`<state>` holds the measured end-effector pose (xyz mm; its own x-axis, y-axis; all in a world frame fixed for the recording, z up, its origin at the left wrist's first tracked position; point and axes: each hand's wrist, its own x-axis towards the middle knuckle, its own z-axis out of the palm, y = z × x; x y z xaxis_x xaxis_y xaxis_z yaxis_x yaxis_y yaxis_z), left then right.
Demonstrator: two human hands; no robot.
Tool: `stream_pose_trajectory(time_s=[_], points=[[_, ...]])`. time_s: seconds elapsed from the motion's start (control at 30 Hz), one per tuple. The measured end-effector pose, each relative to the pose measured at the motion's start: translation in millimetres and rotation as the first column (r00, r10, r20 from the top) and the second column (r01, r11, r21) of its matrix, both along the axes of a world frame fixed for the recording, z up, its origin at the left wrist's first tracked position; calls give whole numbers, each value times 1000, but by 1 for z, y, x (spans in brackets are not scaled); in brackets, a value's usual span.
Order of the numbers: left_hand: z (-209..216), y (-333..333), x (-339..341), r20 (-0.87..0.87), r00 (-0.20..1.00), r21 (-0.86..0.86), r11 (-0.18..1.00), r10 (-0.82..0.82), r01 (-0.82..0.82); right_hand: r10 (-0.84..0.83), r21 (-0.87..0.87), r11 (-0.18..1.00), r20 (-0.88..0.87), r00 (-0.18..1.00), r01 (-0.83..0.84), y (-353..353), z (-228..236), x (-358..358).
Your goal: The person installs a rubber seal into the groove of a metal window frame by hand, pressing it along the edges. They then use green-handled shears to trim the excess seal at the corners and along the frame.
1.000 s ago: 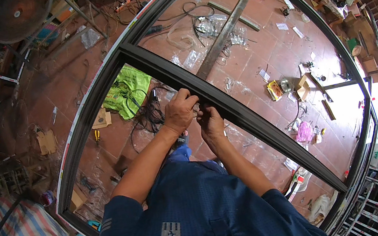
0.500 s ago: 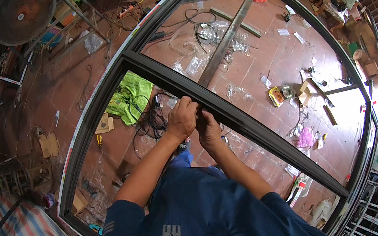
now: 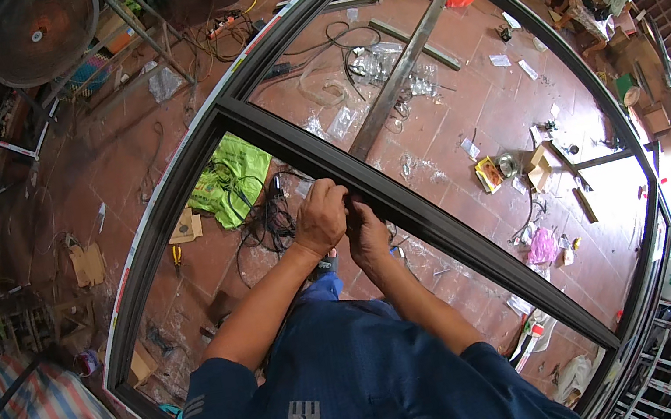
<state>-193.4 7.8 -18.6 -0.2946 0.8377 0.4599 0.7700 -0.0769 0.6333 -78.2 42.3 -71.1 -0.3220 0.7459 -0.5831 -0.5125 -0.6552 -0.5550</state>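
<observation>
The dark crossbar [image 3: 422, 222] is set inside the frame [image 3: 155, 238], running from eleven to four o'clock. At its near edge, both left hand [image 3: 322, 219] and right hand [image 3: 368, 232] are curled; whether anything is pinched cannot be told. Fingers could be scraped by a slip; cables [image 3: 271, 222], at nine o'clock, could be tripped over.

You have a large dark grey-brown rectangular frame [image 3: 167, 209] spread around and before you, a pale strip with coloured marks along its outer left edge, part of its near side hidden by your body [image 3: 337, 378]. A straight, grooved dark grey-brown crossbar [image 3: 421, 215] runs diagonally from far left to near right, joining opposite sides.
</observation>
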Motion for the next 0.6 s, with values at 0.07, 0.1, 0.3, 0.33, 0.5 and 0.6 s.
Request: stream_pose_trajectory(time_s=[0.07, 0.1, 0.3, 0.33, 0.5, 0.6], points=[[1, -1, 0, -24, 1000, -15, 1000, 7, -7, 22, 37, 999, 75, 997, -24, -1, 8, -2], [2, -1, 1, -35, 999, -23, 1000, 6, -7, -9, 5, 1000, 54, 998, 8, 1, 11, -4], [9, -4, 3, -275, 947, 84, 978, -163, 193, -38, -138, 990, -116, 992, 22, 7, -8, -6], [7, -2, 5, -233, 959, 78, 980, -161, 183, -28, -140, 990, -60, 998, 19, 8, -17, -3], [16, -4, 6, -342, 919, -21, 979, -199, 204, 78, -82, 994, 16, 997, -76, 7, 2, 28], [22, -3, 6, -443, 866, -38, 970, -233, 241, 53, -118, 992, 105, 993, -41, 6, 17, 45]])
